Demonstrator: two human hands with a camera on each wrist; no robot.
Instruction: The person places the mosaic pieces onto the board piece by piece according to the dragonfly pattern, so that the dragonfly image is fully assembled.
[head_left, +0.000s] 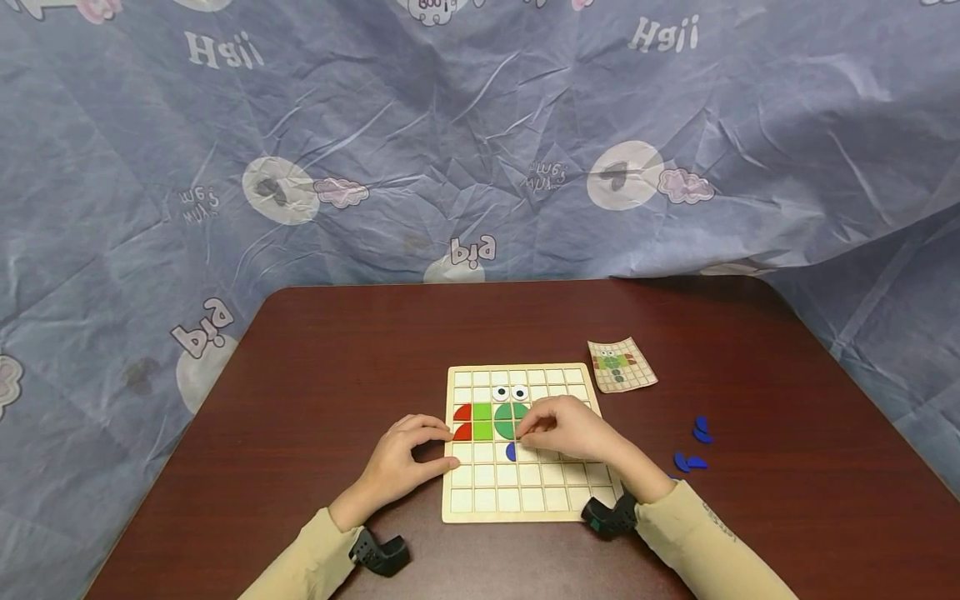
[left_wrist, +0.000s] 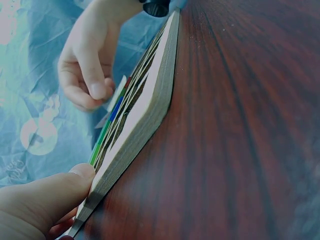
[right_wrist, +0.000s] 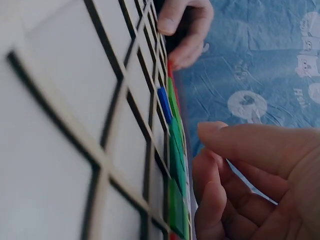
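Fingers of the right hand point(head_left: 566, 429) curl together over the middle of the wooden grid board point(head_left: 525, 487), their tips bunched just beside the green pieces point(head_left: 504, 419); whether they pinch a piece cannot be told, since the fingertips hide what lies under them. Just below those fingertips a small blue piece point(head_left: 512, 452) sits in a cell of the board. To the far side of the right hand, two white eye pieces point(head_left: 510, 392) lie in the row beyond the green ones. The left hand point(head_left: 401, 462) rests at the board's left edge, thumb pressed against the side of the board and fingers loosely curled over the rim, holding nothing between them. Just past the left hand's fingertips, two red curved pieces point(head_left: 462, 422) sit in the board next to a green square. In the left wrist view the thumb point(left_wrist: 55, 192) touches the board's edge, with the other hand beyond it above the coloured pieces. Out to the right of the right hand, well apart from it, loose blue pieces point(head_left: 693, 446) lie on the dark wooden table point(head_left: 315, 358). Farther off beyond them, a pattern card point(head_left: 622, 365) lies flat near the board's far right corner.
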